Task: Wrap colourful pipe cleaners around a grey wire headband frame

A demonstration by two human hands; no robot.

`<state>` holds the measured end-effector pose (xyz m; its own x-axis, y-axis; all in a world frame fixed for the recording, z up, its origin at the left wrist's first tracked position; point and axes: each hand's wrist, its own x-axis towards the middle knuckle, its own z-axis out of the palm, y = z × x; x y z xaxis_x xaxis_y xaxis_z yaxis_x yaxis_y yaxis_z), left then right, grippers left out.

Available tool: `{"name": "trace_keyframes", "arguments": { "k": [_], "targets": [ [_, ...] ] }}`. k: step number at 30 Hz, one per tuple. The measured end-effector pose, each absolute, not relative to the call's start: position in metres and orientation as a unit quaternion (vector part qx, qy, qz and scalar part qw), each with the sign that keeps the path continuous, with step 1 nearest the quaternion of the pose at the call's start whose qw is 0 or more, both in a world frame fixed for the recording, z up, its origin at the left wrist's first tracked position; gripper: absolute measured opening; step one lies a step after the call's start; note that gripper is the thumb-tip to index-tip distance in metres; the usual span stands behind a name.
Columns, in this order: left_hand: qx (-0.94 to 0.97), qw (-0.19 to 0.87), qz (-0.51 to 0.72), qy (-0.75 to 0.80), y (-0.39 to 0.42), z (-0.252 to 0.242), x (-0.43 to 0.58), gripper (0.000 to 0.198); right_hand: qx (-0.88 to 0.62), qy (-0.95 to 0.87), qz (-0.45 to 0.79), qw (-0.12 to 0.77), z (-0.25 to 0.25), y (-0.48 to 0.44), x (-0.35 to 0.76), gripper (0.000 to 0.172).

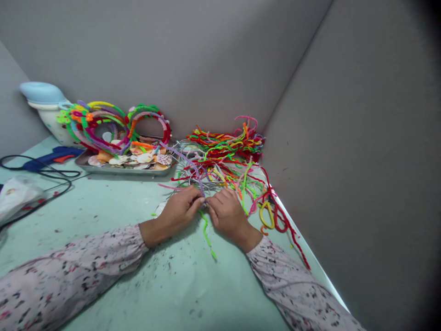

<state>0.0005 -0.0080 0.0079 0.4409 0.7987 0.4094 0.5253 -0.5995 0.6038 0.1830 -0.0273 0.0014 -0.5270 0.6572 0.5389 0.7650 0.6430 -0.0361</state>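
My left hand (184, 204) and my right hand (227, 212) meet near the middle of the table, fingertips pinched close together. Between them runs a purple pipe cleaner (189, 162), its long end rising up and to the left past my left fingers. The exact grip of each fingertip is hard to make out. A green pipe cleaner (206, 234) hangs below the hands onto the tabletop. Just beyond my fingers lies a tangle of coloured pipe cleaners (227, 147) mixed with grey wires (208, 185).
A metal tray (127, 171) of shells (144, 158) and pipe-cleaner-wrapped hoops (149, 115) stands back left. Left of it are a blue glue gun (51, 157), a black cord (65, 177) and a white bin with a blue lid (43, 93). Scissors (268, 216) lie right; grey walls enclose the table.
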Motion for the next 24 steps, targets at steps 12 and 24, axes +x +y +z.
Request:
{"name": "trace_keyframes", "arguments": {
  "k": [12, 24],
  "targets": [
    [0.824, 0.193, 0.345, 0.406, -0.0081, 0.0089, 0.0014, 0.014, -0.417, -0.866, -0.092, 0.26, -0.0003, -0.0262, 0.1832, 0.013],
    [0.831, 0.165, 0.329, 0.416, -0.0078, 0.0089, -0.0004, 0.015, -0.41, -0.868, -0.081, 0.268, 0.0004, -0.0267, 0.1829, 0.017]
  ]
}}
